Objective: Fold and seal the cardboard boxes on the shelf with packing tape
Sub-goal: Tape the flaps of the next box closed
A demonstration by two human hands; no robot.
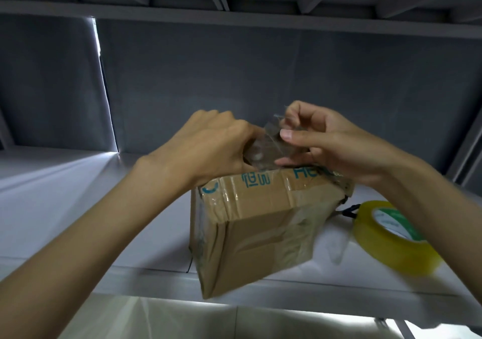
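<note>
Your cardboard box [250,224] sat on the white shelf [78,203], w/ its corner over the front edge. Yellowish tape roll [388,237] was just right of it. At the box's top, your left hand [208,145] & right hand [336,143] each had a closed grip, pinching a clear tape strip [271,143].

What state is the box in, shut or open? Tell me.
Shut on the sides in view: the cardboard box shows closed, taped faces. Both hands hide its far top edge.

The brown cardboard box [250,224] with blue print sat tilted on my grey shelf [65,195], already wrapped in wrinkly clear tape, with a yellowish packing tape roll [391,237] just beside it on the right.
</note>
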